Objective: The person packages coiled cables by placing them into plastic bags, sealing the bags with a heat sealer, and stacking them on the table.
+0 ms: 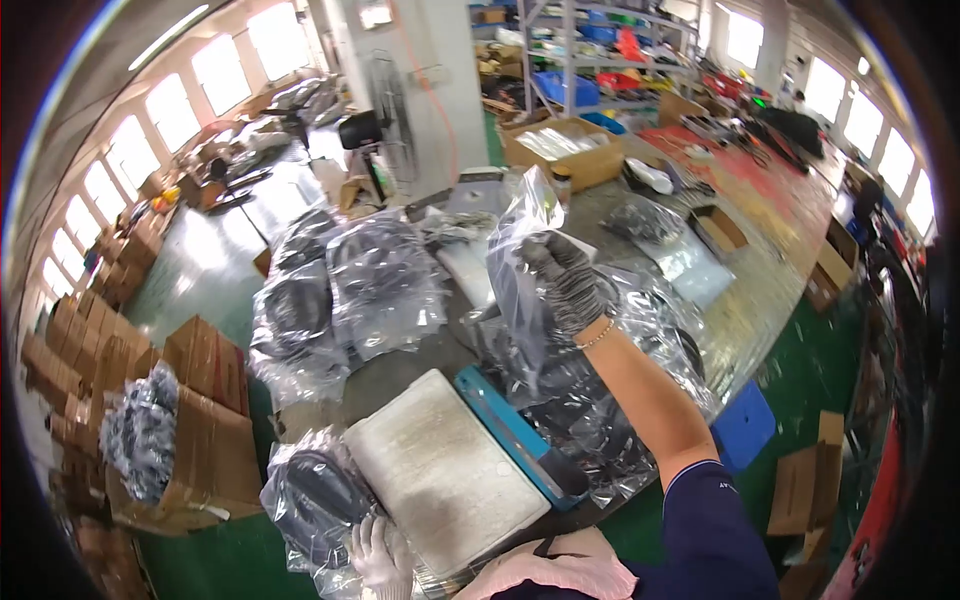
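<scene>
My right hand (565,280), in a grey striped glove, is raised over the table with its fingers closed on a clear plastic bag (520,315). The bag's top sticks up above the fist. At the bottom, my left hand (380,556), in a pale glove, lies flat with fingers outstretched at the edge of a bagged dark item (318,495). Beside that hand is a worn white slab (445,475). Along the slab's right side runs a long teal and black device (520,438), which looks like a bag sealer. More bagged dark items (600,425) lie under my right arm.
Bagged dark goods (385,285) cover the table's far left. An open carton (565,155) and a smaller box (718,230) stand farther back. Cardboard boxes (210,450) crowd the floor at left. A blue bin (745,425) sits off the right table edge; shelving (570,60) stands behind.
</scene>
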The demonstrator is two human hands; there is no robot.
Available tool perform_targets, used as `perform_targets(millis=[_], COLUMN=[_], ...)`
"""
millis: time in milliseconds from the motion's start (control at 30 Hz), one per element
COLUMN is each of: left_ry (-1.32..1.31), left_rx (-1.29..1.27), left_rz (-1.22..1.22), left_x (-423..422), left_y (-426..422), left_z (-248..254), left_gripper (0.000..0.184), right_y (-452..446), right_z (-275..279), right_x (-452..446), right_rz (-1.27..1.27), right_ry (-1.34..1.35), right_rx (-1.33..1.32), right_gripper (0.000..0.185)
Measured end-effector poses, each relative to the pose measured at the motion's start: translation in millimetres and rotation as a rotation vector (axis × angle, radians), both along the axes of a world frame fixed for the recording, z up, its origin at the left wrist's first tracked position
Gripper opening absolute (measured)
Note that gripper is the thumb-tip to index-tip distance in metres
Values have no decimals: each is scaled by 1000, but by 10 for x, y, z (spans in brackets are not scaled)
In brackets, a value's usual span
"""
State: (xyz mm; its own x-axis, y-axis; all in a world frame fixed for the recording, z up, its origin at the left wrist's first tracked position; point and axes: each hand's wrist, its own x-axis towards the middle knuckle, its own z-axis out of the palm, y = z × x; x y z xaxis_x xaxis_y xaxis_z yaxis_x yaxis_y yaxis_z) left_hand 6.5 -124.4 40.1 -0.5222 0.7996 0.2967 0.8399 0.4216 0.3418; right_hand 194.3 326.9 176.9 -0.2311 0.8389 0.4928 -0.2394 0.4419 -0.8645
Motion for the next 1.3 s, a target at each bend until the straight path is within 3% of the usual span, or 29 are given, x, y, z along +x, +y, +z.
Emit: perform_targets(millis=[100, 167, 233, 267, 300, 367, 400, 467, 533, 567, 600, 633, 667, 733, 800, 833, 900, 1000, 1033, 1200, 1233, 1300], left_ry=[-44, -100, -129, -186, -287, -653, -849, -1237, -1179, -1155, -1243, -1318, -1382, -1328, -1178, -1293, -1257, -1129, -1092, -1024, -1003, -973], left_rx=[133, 309, 325, 363, 372, 517, 495, 504, 468, 440, 579, 715, 848, 943, 983, 1045, 1092, 1134, 1178, 1286, 1122, 969], left_rz=[-40, -52, -97, -140, -119, -49, -29, -215, -312, -369, -218, -67, 84, -14, -126, -148, -199, -180, -210, -408, -155, -130], left_x=[-252, -374, -558, -648, -715, -840, -908, -944, -980, -950, -858, -742, -672, -624, -602, -560, -534, -521, -493, -463, -434, -424], left_y=[43, 157, 301, 397, 463, 615, 569, 314, 166, 111, 96, 139, 178, 178, 230, 247, 325, 383, 395, 775, 843, 1066], left_z=[88, 239, 354, 416, 430, 467, 472, 667, 427, 336, 264, 214, 191, 156, 109, 127, 200, 288, 355, 863, 945, 872], left_gripper=[45, 44, 52, 61, 74, 91, 90, 70, 52, 45, 37, 30, 23, 17, 23, 17, 15, 16, 17, 19, 16, 16], right_y=[-414, -508, -839, -982, -993, -1070, -1166, -1471, -1789, -1961, -2093, -2062, -2106, -2209, -2116, -2151, -2254, -2208, -2225, -2549, -2651, -2744], right_z=[594, 762, 1077, 1164, 1058, 833, 713, 194, -211, -318, -396, -550, -519, -391, -442, -436, -360, -404, -456, -383, -351, -403], right_x=[-524, -603, -648, -652, -651, -611, -574, -423, -327, -314, -290, -226, -187, -90, -19, -18, -50, 124, 183, 509, 347, 240], right_rz=[363, 88, 317, 487, 197, -106, -89, 311, 409, 407, 398, 419, 387, 309, 313, 274, 194, 226, 143, 98, 15, -62], right_ry=[216, -67, 157, 314, -12, -420, -529, -376, -254, -284, -312, -443, -474, -534, -519, -538, -569, -462, -416, 43, 37, -134], right_rx=[-142, 500, 11, -444, 295, 1083, 1136, 283, -292, -318, -342, -77, -81, -91, 199, 281, 440, 167, 186, -124, -139, -121], right_gripper=[11, 18, 20, 21, 19, 16, 14, 15, 15, 16, 17, 15, 16, 19, 22, 25, 34, 34, 34, 41, 44, 44])
